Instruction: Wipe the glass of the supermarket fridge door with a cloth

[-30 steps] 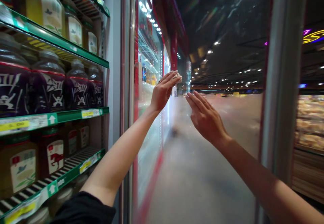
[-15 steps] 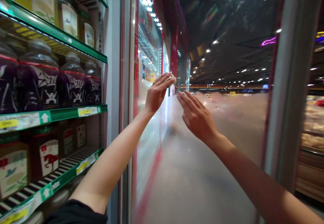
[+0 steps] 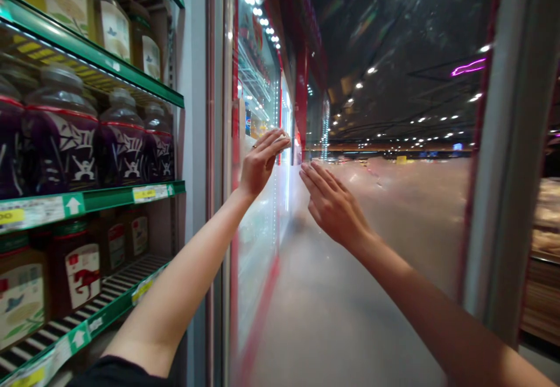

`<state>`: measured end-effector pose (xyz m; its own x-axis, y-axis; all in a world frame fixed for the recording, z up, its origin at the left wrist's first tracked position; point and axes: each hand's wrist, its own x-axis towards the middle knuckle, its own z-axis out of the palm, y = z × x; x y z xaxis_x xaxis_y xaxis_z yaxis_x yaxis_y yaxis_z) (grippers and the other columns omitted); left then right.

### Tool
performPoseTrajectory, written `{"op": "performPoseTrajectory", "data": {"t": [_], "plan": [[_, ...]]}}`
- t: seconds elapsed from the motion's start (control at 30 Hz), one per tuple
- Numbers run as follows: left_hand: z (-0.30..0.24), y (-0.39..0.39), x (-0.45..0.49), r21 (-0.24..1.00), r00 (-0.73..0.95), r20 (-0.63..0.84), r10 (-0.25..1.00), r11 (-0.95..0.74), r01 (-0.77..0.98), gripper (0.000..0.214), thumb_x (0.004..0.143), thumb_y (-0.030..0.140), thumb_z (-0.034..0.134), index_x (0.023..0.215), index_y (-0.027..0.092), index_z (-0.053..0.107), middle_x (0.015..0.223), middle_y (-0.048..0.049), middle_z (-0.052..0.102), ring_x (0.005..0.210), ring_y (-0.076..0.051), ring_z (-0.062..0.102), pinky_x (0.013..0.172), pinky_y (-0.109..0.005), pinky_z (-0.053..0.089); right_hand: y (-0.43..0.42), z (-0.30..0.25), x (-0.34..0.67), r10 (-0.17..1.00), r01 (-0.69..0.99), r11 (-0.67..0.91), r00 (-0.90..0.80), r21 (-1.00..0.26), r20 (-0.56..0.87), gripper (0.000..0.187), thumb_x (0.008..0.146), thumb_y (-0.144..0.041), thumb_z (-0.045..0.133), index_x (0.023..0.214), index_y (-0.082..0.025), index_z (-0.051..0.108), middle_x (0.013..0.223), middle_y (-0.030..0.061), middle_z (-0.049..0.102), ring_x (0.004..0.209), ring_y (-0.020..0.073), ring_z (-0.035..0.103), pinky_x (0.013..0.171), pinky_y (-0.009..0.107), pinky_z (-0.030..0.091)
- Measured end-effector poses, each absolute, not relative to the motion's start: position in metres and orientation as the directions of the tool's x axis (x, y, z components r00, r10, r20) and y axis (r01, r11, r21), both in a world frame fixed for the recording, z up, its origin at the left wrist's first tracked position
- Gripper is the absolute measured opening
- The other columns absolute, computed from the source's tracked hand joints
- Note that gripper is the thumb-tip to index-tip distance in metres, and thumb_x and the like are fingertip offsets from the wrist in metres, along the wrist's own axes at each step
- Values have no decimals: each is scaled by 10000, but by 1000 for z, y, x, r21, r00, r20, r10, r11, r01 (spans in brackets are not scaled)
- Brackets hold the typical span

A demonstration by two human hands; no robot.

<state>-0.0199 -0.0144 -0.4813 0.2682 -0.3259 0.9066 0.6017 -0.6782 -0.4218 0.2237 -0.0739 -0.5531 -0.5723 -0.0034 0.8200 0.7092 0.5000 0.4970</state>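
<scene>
A glass door [image 3: 371,270] of a drinks cooler stands open in front of me, its lower part fogged and its upper part clearer. My left hand [image 3: 261,162] is raised near the glass, fingers closed over a small white folded piece, perhaps tissue or cloth [image 3: 285,138]. Most of that white piece is hidden under the fingers. Just to the right, my right hand [image 3: 335,203] has its fingers stretched out, the tips at the upper edge of the fogged area. It appears to lie against the glass and holds nothing visible.
Green-edged shelves [image 3: 126,197] at left carry dark purple bottles [image 3: 63,133] and juice jars [image 3: 83,267]. The door's metal frame [image 3: 503,171] runs along the right. Beyond the glass stands another lit, red-framed cooler [image 3: 258,247]. Packed goods [image 3: 545,218] show at far right.
My left hand, with the white piece, has moved left and slightly down. My right hand has shifted slightly left. The door frame appears a little farther right.
</scene>
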Motion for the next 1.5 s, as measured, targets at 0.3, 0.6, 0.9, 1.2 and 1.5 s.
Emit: {"op": "performPoseTrajectory", "data": {"t": [0.3, 0.6, 0.9, 1.2, 1.5], "plan": [[-483, -8, -43, -423, 291, 906, -307, -683, 596, 379, 1113, 174, 562, 1424, 328, 714, 1495, -28, 728, 1454, -198, 650, 1223, -439, 596, -73, -553, 210, 8, 710, 490, -584, 506, 812, 697, 984, -73, 480, 1676, -61, 397, 1745, 136, 447, 1670, 241, 328, 1371, 464, 359], [-493, -10, -37, -413, 288, 910, -298, -709, 572, 391, 1134, 181, 505, 1449, 314, 696, 1533, -37, 702, 1504, -185, 600, 1251, -438, 562, -71, -558, 201, 42, 697, 529, -592, 485, 805, 756, 987, -84, 467, 1725, -124, 307, 1763, 102, 419, 1678, 232, 307, 1375, 474, 347], [-474, -1, -44, -310, 163, 948, -275, -671, 674, 366, 1113, 191, 542, 1380, 353, 733, 1460, -19, 749, 1438, -203, 664, 1215, -474, 603, -72, -553, 186, 47, 680, 571, -588, 461, 808, 799, 994, -99, 470, 1753, -172, 232, 1760, 111, 425, 1666, 258, 336, 1362, 529, 374], [-490, 1, -83, -300, 210, 954, -214, -654, 694, 359, 1121, 210, 531, 1399, 325, 726, 1494, -41, 728, 1452, -212, 652, 1246, -503, 575, -70, -555, 191, 17, 667, 551, -611, 502, 792, 730, 1011, -102, 459, 1724, -115, 306, 1743, 143, 446, 1658, 270, 353, 1355, 535, 388], [-499, 3, -91, -349, 259, 937, -235, -595, 724, 398, 1123, 177, 504, 1435, 328, 702, 1515, -37, 712, 1479, -203, 627, 1238, -499, 585, -69, -560, 190, -37, 648, 558, -605, 518, 796, 809, 1010, -101, 479, 1758, -155, 176, 1749, 127, 437, 1659, 265, 350, 1342, 525, 409]]}}
